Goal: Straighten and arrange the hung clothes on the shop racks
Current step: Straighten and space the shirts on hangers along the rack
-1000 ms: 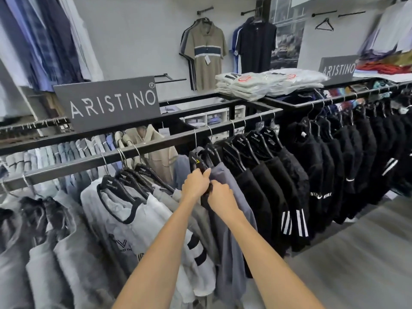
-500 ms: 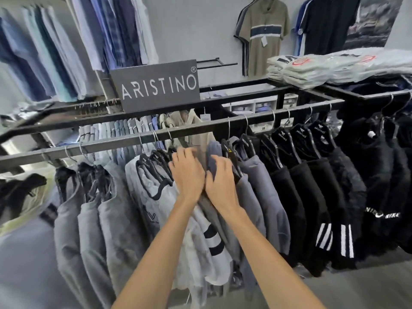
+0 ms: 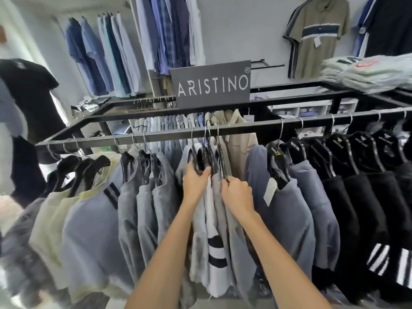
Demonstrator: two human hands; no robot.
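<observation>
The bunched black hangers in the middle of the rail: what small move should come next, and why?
Probably the right hand slides the hanger it grips rightward along the dark metal rail. The black plastic hangers crowd together beside the left hand, and a gap lies before the blue-grey sweaters.

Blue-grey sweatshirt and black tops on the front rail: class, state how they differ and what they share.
The blue-grey sweatshirt is pale; the black tops are dark. The sweatshirt carries a white paper tag; no tag shows on the black tops. Both hang on black hangers from the front rail.
</observation>
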